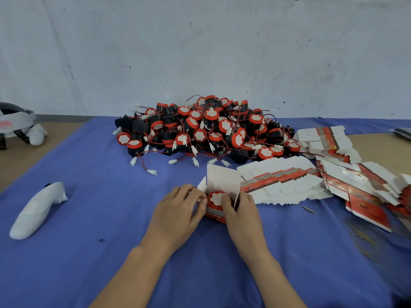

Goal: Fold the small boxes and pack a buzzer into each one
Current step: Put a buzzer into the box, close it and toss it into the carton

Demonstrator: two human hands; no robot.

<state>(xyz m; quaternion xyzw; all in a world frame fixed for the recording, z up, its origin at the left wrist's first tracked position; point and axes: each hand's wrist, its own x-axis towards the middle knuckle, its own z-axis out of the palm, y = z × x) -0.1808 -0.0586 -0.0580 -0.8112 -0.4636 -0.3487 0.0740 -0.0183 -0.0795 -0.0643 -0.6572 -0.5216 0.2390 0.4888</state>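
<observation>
A blue cloth (89, 218) covers the table in front of a pale, scuffed wall (200, 52). One small box (222, 176) stands erected on the cloth, its white lid flap upright and its top open. One buzzer (215, 199) sits inside it, red rim and white face upward.

Two bare hands meet at this box. The left hand (178, 210) curls its fingers against the box's left side and side flap. The right hand (242, 214) grips the right wall, with a fingertip on the buzzer.

Behind the box lies one heap of loose buzzers (206, 127) with trailing wires, too many to count. Just right of the box, flat box blanks (278, 181) fan out in several overlapping stacks.

Well left of the box lies one white controller (37, 210), and farther left and back one headset (15, 121), cut off by the frame's edge.
</observation>
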